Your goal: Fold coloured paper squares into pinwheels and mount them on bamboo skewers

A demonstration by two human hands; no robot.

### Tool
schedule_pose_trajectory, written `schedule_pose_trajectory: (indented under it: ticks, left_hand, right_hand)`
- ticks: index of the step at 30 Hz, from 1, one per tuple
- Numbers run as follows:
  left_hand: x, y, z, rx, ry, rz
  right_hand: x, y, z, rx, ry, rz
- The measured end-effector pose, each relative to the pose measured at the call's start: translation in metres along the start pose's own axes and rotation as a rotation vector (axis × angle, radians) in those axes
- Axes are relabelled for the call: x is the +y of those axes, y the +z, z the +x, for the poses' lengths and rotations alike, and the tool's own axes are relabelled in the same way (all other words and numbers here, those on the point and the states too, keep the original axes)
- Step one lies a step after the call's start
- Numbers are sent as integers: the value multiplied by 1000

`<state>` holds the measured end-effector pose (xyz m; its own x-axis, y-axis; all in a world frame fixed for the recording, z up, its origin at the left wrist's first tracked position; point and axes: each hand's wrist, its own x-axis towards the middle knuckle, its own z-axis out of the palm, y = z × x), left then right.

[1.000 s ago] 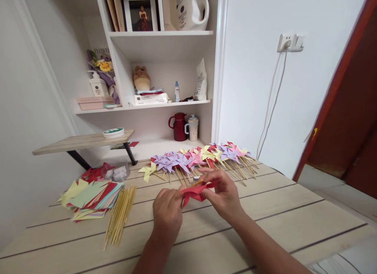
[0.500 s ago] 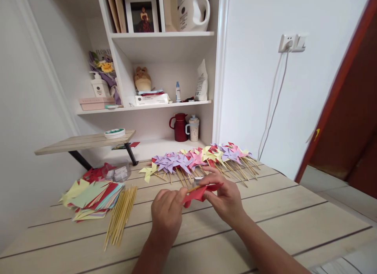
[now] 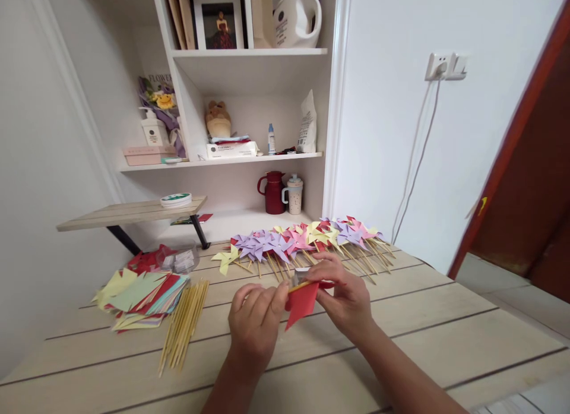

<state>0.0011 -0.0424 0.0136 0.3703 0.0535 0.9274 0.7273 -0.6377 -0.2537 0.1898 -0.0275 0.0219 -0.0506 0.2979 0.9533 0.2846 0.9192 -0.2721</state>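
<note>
Low over the table, my left hand (image 3: 256,322) is closed round a thin wooden stick (image 3: 299,286), which runs across toward my right hand. A red paper pinwheel (image 3: 304,302) is pinched between the thumb and fingers of my right hand (image 3: 342,292), against the stick. One red flap hangs down between the two hands. Just behind the fingers stands a small grey-white box (image 3: 301,272), partly hidden. Finished pinwheels (image 3: 278,245) in purple, pink, yellow and red lie on their sticks beyond my hands.
To the left lie a pile of cut coloured paper (image 3: 142,301), a bundle of wooden sticks (image 3: 184,319) and a clear container (image 3: 184,261) with small white packs. A raised wooden stand (image 3: 133,213) is behind them. Shelves (image 3: 249,53) rise at the back.
The red paper has turned in my hands, so a flap now hangs downward below the stick. My hands stay close together, and the view has shifted slightly.
</note>
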Motion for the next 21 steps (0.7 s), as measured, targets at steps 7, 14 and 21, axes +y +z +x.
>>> schedule_pose_trajectory:
  ticks: [7,14,21]
  left_hand:
    - [2,5,-6,0,-64,-34]
    - [-5,16,-14,45,-289,-131]
    - [-10,30,-22,12,-1111,-522]
  right_hand:
    - [8,-2,-5,3,37,0]
    - [14,-5,-2,124,217,52]
    - [17,-6,-1,245,354,89]
